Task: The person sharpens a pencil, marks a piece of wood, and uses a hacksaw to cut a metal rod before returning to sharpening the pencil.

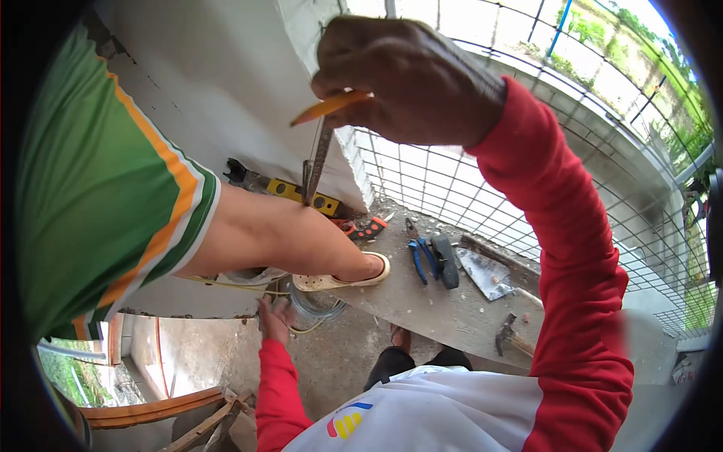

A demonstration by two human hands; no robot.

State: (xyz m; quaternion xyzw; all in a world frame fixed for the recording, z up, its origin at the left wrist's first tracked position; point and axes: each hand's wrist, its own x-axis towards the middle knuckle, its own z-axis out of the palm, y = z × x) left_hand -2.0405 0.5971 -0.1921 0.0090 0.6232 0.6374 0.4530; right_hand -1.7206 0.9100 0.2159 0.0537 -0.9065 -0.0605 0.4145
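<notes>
The dusty grey ledge [422, 309] leaves room along its near edge between the cream perforated clog [322, 282] and wooden-handled hammer [507, 337]; dark wire mesh [452, 184] bars its far edge.

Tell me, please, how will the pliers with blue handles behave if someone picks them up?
The pliers probably feel stiff and heavy for their size, since the head looks like metal. Their handles stand spread, so they may swing closed. Lying flat, they seem unlikely to roll.
</notes>
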